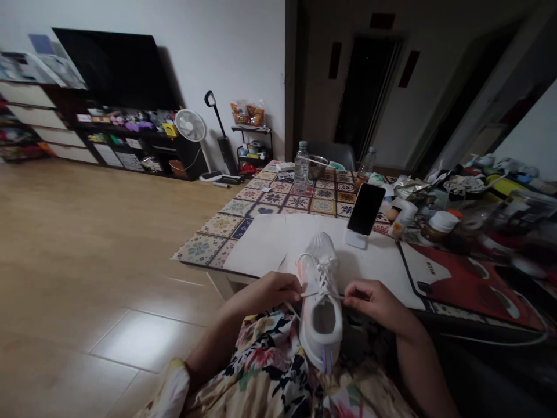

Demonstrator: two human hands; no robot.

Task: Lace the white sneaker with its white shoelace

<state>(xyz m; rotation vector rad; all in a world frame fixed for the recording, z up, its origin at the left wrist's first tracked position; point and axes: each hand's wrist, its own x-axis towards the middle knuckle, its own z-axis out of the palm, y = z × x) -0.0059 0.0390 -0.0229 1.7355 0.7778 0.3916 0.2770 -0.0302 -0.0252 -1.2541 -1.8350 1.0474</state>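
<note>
A white sneaker (310, 331) points away from me, its toe over a white sheet (261, 241) at the table's near edge and its heel above my lap. On the shoe's left side, my left hand (282, 288) pinches one end of the white shoelace (310, 294). My right hand (364, 297) pinches the lace on the other side, fingers closed. The lace runs sideways across the shoe between both hands, just ahead of the ankle opening. More lacing criss-crosses the tongue farther forward. A loose lace end hangs below my left hand.
A phone on a white stand (364, 212) is beyond the shoe, with a water bottle (301, 168) farther back. Jars, a white tube and a red mat (461, 278) crowd the table's right side. Wooden floor (108, 244) lies left.
</note>
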